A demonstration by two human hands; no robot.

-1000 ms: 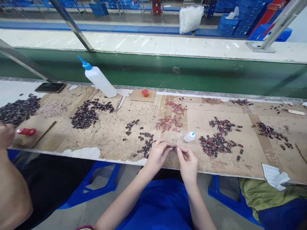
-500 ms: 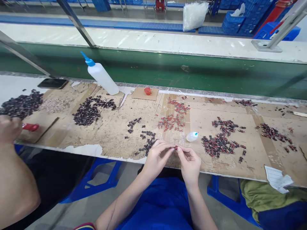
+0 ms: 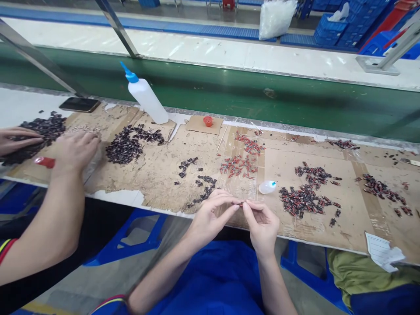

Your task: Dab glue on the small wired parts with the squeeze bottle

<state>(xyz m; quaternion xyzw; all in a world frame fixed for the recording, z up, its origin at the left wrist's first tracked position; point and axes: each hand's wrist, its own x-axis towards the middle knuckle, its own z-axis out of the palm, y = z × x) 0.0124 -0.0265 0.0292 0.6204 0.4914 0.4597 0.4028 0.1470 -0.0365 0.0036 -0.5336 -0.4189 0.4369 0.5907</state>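
Observation:
My left hand and my right hand meet at the fingertips over the front edge of the cardboard-covered table. Between them they pinch a small dark red part. Black parts lie scattered just beyond my left hand. Red parts are spread farther back. A small white bottle with a blue tip lies beyond my right hand, beside a heap of black and red parts.
At the left, a co-worker's hands touch the table near dark parts and a red object. A large bottle, a phone and a red cup stand or lie along the back. Paper overhangs the front right edge.
The co-worker's hand has moved right over the pale parts, and a second one shows at the far left. The view has shifted slightly; my hands keep their pinch.

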